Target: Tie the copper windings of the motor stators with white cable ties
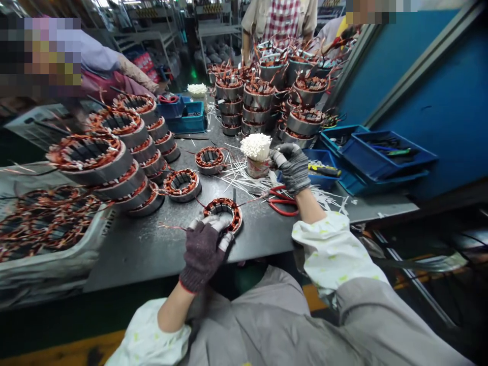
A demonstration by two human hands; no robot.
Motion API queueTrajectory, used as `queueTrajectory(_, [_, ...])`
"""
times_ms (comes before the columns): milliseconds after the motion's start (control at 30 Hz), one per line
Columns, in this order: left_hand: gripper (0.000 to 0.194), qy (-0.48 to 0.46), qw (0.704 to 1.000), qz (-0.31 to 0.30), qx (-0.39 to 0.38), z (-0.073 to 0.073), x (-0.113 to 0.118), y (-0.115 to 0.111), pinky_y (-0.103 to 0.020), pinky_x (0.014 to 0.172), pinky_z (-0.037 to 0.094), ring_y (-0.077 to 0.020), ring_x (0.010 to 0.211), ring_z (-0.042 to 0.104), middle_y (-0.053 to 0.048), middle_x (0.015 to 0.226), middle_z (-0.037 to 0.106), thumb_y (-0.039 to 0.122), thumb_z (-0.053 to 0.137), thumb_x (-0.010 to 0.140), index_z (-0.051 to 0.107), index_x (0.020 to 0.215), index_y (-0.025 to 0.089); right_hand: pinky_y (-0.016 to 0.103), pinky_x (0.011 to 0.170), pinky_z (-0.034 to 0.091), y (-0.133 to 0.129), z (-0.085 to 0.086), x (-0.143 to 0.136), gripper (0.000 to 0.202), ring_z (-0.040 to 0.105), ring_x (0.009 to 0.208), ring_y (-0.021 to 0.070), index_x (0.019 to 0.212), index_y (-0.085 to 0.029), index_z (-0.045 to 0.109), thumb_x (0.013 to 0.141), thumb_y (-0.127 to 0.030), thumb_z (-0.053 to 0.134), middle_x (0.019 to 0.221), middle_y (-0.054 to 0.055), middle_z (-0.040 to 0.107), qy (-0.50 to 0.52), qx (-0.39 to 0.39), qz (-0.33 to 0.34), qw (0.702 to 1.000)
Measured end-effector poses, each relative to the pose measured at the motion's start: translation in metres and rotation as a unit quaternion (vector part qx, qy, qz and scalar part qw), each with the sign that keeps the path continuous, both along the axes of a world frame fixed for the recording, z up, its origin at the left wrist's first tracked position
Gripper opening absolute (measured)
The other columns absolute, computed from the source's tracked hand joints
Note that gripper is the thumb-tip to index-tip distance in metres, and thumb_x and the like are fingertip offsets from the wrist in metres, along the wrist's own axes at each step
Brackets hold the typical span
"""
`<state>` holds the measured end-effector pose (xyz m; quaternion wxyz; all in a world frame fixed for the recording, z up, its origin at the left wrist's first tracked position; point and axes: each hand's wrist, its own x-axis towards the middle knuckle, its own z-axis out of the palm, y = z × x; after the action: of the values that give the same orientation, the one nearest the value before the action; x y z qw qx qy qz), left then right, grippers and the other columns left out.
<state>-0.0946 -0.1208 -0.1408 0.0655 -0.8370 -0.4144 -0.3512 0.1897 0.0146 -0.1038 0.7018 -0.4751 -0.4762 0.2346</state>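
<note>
My left hand (206, 244), in a dark purple glove with white-wrapped fingertips, grips the near left side of a motor stator (237, 213) with copper windings. The stator lies near the table's front edge, and its near rim is partly hidden by my fingers. My right hand (292, 165), in a grey glove, is curled beside a cup (258, 168) packed with thin white tubes (255, 146). Whatever its fingertips pinch is too small to make out. Red-handled pliers (282, 201) lie on the table just below that hand.
Two more stators (209, 158) sit behind, with stacked stators (125, 168) at left and at the back. Loose white tubes (240, 175) litter the table. Blue bins (389, 152) stand right; a crate of stators (102, 223) stands left. Co-workers (282, 20) are across and at left.
</note>
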Motion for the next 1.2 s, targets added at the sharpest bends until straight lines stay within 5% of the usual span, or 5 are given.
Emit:
queueTrajectory(200, [0.027, 0.032, 0.998, 0.028, -0.055, 0.0, 0.013, -0.009, -0.052, 0.114, 0.036, -0.0272, 0.124, 0.062, -0.009, 0.122, 0.073, 0.028, 0.057, 0.097, 0.063, 0.122, 0.021, 0.034, 0.069, 0.058, -0.097, 0.004, -0.012, 0.016, 0.07, 0.072, 0.0175, 0.101, -0.026, 0.069, 0.094, -0.037, 0.061, 0.087, 0.003, 0.072, -0.134, 0.027, 0.122, 0.983])
queueTrajectory(467, [0.029, 0.051, 0.988, 0.004, -0.147, 0.006, 0.002, -0.006, -0.051, 0.115, 0.036, -0.0259, 0.124, 0.06, -0.007, 0.116, 0.073, 0.033, 0.047, 0.101, 0.066, 0.12, 0.021, 0.033, 0.083, 0.06, -0.223, -0.044, -0.035, 0.022, 0.073, 0.099, 0.0194, 0.107, -0.026, 0.067, 0.098, -0.02, 0.048, 0.113, 0.008, 0.074, -0.231, -0.001, 0.329, 0.915])
queueTrajectory(800, [0.036, -0.026, 0.989, 0.08, -0.123, 0.006, 0.02, -0.008, -0.05, 0.115, 0.037, -0.0273, 0.125, 0.06, -0.013, 0.128, 0.069, 0.033, 0.052, 0.099, 0.059, 0.13, 0.017, 0.037, 0.093, 0.058, -0.168, -0.061, -0.07, 0.023, 0.072, 0.101, 0.0208, 0.095, -0.025, 0.074, 0.097, -0.037, 0.054, 0.108, 0.007, 0.076, -0.145, -0.046, 0.301, 0.942])
queueTrajectory(1033, [0.016, -0.112, 0.989, 0.045, -0.086, 0.004, 0.028, -0.005, -0.049, 0.114, 0.037, -0.0218, 0.108, 0.068, -0.002, 0.104, 0.077, 0.031, 0.058, 0.096, 0.07, 0.104, 0.025, 0.027, 0.045, 0.05, -0.157, -0.054, -0.092, 0.02, 0.058, 0.046, 0.0139, 0.086, -0.026, 0.068, 0.079, -0.043, 0.076, 0.058, -0.005, 0.066, 0.109, -0.23, 0.254, 0.933])
queueTrajectory(1200, [0.021, -0.066, 0.993, 0.035, -0.086, 0.006, 0.024, -0.007, -0.052, 0.117, 0.031, -0.0232, 0.112, 0.067, -0.003, 0.105, 0.077, 0.026, 0.055, 0.094, 0.071, 0.108, 0.025, 0.03, 0.056, 0.054, -0.151, -0.053, -0.095, 0.015, 0.063, 0.059, 0.0159, 0.081, -0.024, 0.071, 0.079, -0.039, 0.073, 0.069, -0.001, 0.071, 0.026, -0.208, 0.228, 0.951])
